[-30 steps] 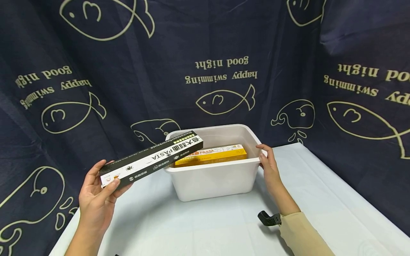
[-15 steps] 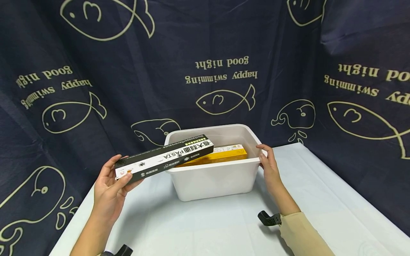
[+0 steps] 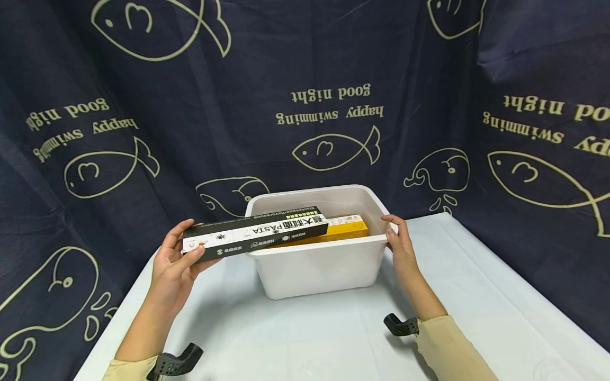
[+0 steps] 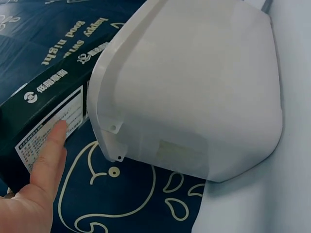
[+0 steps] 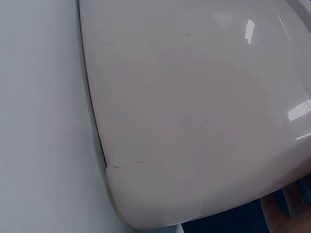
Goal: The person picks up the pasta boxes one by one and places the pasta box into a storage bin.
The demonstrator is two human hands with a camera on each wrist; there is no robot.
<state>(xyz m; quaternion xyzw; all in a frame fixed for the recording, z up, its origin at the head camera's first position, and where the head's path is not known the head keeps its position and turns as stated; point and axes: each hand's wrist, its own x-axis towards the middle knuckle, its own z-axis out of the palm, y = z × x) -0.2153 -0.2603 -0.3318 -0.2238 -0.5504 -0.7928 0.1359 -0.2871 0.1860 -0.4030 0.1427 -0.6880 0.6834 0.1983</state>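
Observation:
My left hand (image 3: 178, 259) grips the near end of a long black and white pasta box (image 3: 257, 234). The box lies almost level, its far end over the left rim of a white plastic bin (image 3: 324, 264). In the left wrist view the box (image 4: 46, 119) passes behind the bin's corner (image 4: 194, 97), with my finger (image 4: 46, 155) against its side. A yellow pasta box (image 3: 345, 227) lies inside the bin. My right hand (image 3: 399, 238) holds the bin's right rim. The right wrist view shows only the bin's wall (image 5: 194, 107).
The bin stands on a table with a pale blue cloth (image 3: 333, 333). A dark blue curtain (image 3: 305, 95) printed with fish hangs close behind and on both sides. Black wrist camera mounts (image 3: 400, 325) show near both forearms.
My left hand has moved right with the black pasta box, and the box has levelled out and reached further over the bin. The right hand has stayed on the rim.

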